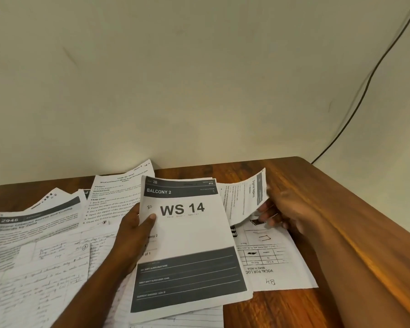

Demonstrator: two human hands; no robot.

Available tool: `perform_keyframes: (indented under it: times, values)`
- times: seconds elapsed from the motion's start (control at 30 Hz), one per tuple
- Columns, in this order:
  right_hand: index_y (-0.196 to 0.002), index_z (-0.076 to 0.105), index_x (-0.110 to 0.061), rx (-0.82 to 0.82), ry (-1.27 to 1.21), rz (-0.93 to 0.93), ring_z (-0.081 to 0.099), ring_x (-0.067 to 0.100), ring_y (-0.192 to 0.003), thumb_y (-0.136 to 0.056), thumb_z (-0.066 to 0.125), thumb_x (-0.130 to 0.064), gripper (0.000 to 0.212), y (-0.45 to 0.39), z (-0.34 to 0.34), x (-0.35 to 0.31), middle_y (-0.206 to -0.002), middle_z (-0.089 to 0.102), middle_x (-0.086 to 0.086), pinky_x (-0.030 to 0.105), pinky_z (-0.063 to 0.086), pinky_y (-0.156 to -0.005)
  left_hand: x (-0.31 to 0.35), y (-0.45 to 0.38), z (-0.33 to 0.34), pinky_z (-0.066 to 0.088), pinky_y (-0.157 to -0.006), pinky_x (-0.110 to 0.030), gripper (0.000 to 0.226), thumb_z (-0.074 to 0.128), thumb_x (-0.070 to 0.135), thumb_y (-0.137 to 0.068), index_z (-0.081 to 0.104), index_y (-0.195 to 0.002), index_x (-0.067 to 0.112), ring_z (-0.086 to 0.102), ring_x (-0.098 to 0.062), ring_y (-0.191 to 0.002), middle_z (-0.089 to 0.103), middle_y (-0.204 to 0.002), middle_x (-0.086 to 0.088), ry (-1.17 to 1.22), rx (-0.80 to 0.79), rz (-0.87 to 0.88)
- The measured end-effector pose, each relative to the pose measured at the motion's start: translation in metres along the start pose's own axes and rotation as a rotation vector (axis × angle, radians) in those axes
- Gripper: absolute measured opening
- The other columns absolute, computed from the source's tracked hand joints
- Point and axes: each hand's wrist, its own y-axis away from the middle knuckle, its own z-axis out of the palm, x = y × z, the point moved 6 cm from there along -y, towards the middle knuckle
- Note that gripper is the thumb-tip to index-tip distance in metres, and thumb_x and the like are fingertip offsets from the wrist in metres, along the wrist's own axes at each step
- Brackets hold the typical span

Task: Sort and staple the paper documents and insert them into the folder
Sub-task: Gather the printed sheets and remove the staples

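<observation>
My left hand (134, 227) grips a thin stack of sheets (187, 235) by its left edge, thumb on the top page printed "WS 14" and "BALCONY 2". The stack is raised and tilted above the table. My right hand (278, 213) is blurred and holds a printed sheet (245, 200) by its right edge, lifting it off the table. Beneath that sheet lies a page marked "B4" (277, 263) with a table and drawings. No stapler or folder is in view.
Loose papers cover the left of the wooden table (317, 197): a task instruction sheet (115, 197), a page headed "2946" (33, 221), and handwritten pages (45, 268). A wall stands just behind the table. A black cable (365, 91) runs down the wall at the right.
</observation>
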Motion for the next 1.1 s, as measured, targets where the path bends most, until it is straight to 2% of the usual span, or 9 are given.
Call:
perform_keyframes:
  times: [0.07, 0.13, 0.23, 0.33, 0.5, 0.63, 0.7, 0.87, 1.1]
  values:
    - [-0.105, 0.074, -0.001, -0.152, -0.026, 0.070, 0.072, 0.030, -0.070, -0.092, 0.035, -0.083, 0.092, 0.004, 0.003, 0.000, -0.093, 0.079, 0.022, 0.029, 0.043, -0.054, 0.001, 0.001, 0.000, 0.063, -0.086, -0.056, 0.028, 0.062, 0.027, -0.104, 0.060, -0.132, 0.030, 0.077, -0.028, -0.099, 0.074, -0.125, 0.005, -0.012, 0.000, 0.003]
    - [-0.114, 0.072, -0.005, -0.290, 0.070, 0.084, 0.074, 0.032, -0.078, -0.082, 0.044, -0.090, 0.095, 0.008, 0.005, -0.001, -0.098, 0.078, 0.021, 0.032, 0.051, -0.059, 0.003, 0.002, 0.000, 0.063, -0.086, -0.056, 0.030, 0.062, 0.028, -0.104, 0.059, -0.134, 0.030, 0.077, -0.028, -0.099, 0.074, -0.126, 0.005, -0.023, 0.004, 0.009]
    - [-0.118, 0.069, -0.007, -0.356, 0.175, 0.047, 0.074, 0.033, -0.083, -0.083, 0.074, -0.065, 0.068, 0.010, 0.003, -0.005, -0.100, 0.079, 0.020, 0.035, 0.056, -0.063, 0.004, 0.003, 0.000, 0.064, -0.085, -0.055, 0.032, 0.063, 0.029, -0.103, 0.058, -0.135, 0.030, 0.077, -0.028, -0.097, 0.074, -0.125, 0.005, -0.030, 0.000, 0.020]
    - [-0.111, 0.072, -0.004, -0.192, 0.158, -0.014, 0.075, 0.035, -0.079, -0.089, 0.081, -0.031, 0.036, 0.002, 0.000, -0.007, -0.091, 0.080, 0.017, 0.035, 0.055, -0.061, 0.003, 0.003, -0.001, 0.064, -0.084, -0.055, 0.031, 0.063, 0.027, -0.104, 0.059, -0.134, 0.030, 0.078, -0.027, -0.096, 0.075, -0.124, 0.005, -0.024, -0.002, 0.020]
    - [-0.095, 0.073, 0.000, 0.080, -0.044, 0.051, 0.071, 0.027, -0.060, -0.088, 0.076, -0.053, 0.053, -0.007, 0.004, 0.004, -0.076, 0.078, 0.019, 0.028, 0.050, -0.047, 0.002, 0.001, -0.001, 0.063, -0.085, -0.058, 0.031, 0.063, 0.029, -0.104, 0.058, -0.135, 0.031, 0.078, -0.028, -0.098, 0.074, -0.126, 0.004, -0.026, -0.005, 0.016]
    - [-0.094, 0.072, 0.001, 0.304, -0.127, 0.028, 0.070, 0.026, -0.052, -0.092, 0.079, -0.016, 0.019, -0.015, 0.006, 0.018, -0.071, 0.076, 0.020, 0.030, 0.052, -0.047, 0.001, 0.000, -0.001, 0.063, -0.085, -0.058, 0.030, 0.063, 0.028, -0.104, 0.059, -0.133, 0.030, 0.078, -0.028, -0.098, 0.075, -0.124, 0.004, -0.018, -0.012, 0.018]
    - [-0.094, 0.071, -0.004, 0.330, -0.137, -0.014, 0.075, 0.026, -0.059, -0.092, 0.076, -0.005, 0.005, -0.016, 0.006, 0.018, -0.081, 0.077, 0.017, 0.030, 0.055, -0.048, 0.000, -0.001, -0.001, 0.063, -0.085, -0.058, 0.029, 0.062, 0.028, -0.104, 0.059, -0.133, 0.031, 0.078, -0.028, -0.098, 0.075, -0.124, 0.004, -0.013, -0.012, 0.019]
    - [-0.093, 0.071, -0.021, 0.328, -0.265, -0.221, 0.078, 0.021, -0.079, -0.091, 0.076, -0.003, 0.019, -0.013, -0.004, -0.006, -0.102, 0.078, 0.004, 0.033, 0.058, -0.055, 0.000, 0.000, 0.000, 0.062, -0.088, -0.059, 0.027, 0.060, 0.025, -0.105, 0.060, -0.132, 0.029, 0.077, -0.028, -0.101, 0.075, -0.125, 0.004, -0.007, -0.012, 0.021]
    - [-0.102, 0.072, -0.025, 0.364, -0.446, -0.368, 0.073, 0.011, -0.073, -0.091, 0.078, -0.009, 0.020, -0.003, -0.019, -0.026, -0.095, 0.079, 0.000, 0.021, 0.053, -0.051, 0.000, -0.001, 0.001, 0.063, -0.088, -0.057, 0.030, 0.062, 0.030, -0.104, 0.059, -0.134, 0.030, 0.076, -0.029, -0.102, 0.073, -0.129, 0.004, -0.030, -0.012, 0.026]
